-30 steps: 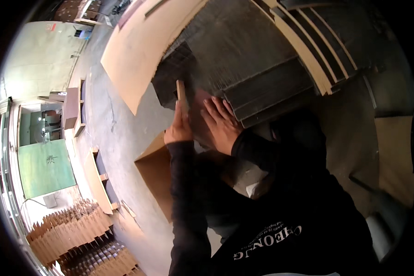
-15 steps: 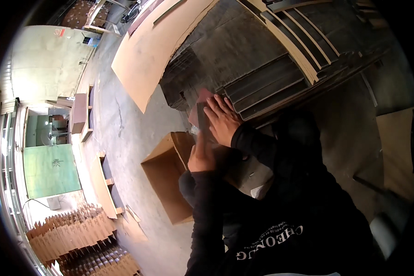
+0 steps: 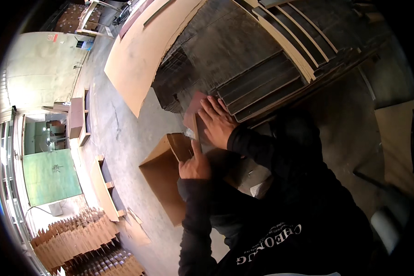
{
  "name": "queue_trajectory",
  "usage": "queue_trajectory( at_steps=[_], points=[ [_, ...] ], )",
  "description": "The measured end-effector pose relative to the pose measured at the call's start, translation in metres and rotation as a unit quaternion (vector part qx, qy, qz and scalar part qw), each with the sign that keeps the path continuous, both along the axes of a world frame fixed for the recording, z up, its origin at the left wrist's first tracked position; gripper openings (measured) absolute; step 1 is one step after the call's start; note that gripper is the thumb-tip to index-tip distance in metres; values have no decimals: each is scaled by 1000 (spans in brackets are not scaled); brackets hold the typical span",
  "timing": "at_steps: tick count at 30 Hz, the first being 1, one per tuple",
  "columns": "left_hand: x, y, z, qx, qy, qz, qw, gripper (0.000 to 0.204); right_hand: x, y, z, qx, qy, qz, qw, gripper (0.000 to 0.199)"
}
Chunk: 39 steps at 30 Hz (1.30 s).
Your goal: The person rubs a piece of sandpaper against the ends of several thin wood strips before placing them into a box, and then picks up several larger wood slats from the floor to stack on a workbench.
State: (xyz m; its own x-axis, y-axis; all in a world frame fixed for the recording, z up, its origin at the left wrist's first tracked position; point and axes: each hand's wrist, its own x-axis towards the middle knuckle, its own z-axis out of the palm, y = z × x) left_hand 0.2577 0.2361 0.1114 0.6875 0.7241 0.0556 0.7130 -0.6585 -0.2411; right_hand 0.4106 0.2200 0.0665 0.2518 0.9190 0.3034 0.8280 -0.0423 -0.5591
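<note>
My right hand (image 3: 218,125) lies with its fingers stretched out over a reddish-brown flat piece (image 3: 193,105), covering much of it. Along the near left side of that piece runs a thin, light-edged strip (image 3: 195,128). My left hand (image 3: 195,166) is just below, index finger stretched up to the strip's lower end and thumb out to the side. Its other fingers are mostly hidden. Beneath and left of this hand, an open cardboard box (image 3: 163,172) stands on the floor. Black sleeves cover both my forearms.
A stack of dark panels (image 3: 262,85) lies to the right of my hands, with long curved strips (image 3: 299,39) beyond. A large tan sheet (image 3: 145,55) leans over the far left. Bundled brown pieces (image 3: 76,234) stand on the concrete floor (image 3: 117,115) side at lower left.
My left hand has drawn back slightly toward me and left, its thumb now apart from the index finger. The strip's light edge now shows. My right hand stays flat on the reddish-brown piece.
</note>
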Motion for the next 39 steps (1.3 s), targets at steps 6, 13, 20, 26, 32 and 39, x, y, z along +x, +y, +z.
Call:
queue_trajectory(
  at_steps=[6,13,20,26,32,39],
  points=[
    [41,68,-12,86,-48,-48,994,44,-7,6,-3,23,-10,-14,1000,50],
    [5,39,-49,97,-50,-62,992,47,-6,2,-10,-16,-16,-26,999,52],
    [53,64,-8,52,-74,-53,994,38,-6,8,-11,21,-35,-36,999,52],
    [30,31,-11,91,-44,-40,994,40,-9,7,-8,0,-36,-31,999,50],
    [48,64,-9,72,-64,-44,994,38,-5,5,12,2,-55,-10,998,52],
    [31,36,-12,1,-65,1,998,41,-11,6,-2,3,-5,-17,1000,53]
  ],
)
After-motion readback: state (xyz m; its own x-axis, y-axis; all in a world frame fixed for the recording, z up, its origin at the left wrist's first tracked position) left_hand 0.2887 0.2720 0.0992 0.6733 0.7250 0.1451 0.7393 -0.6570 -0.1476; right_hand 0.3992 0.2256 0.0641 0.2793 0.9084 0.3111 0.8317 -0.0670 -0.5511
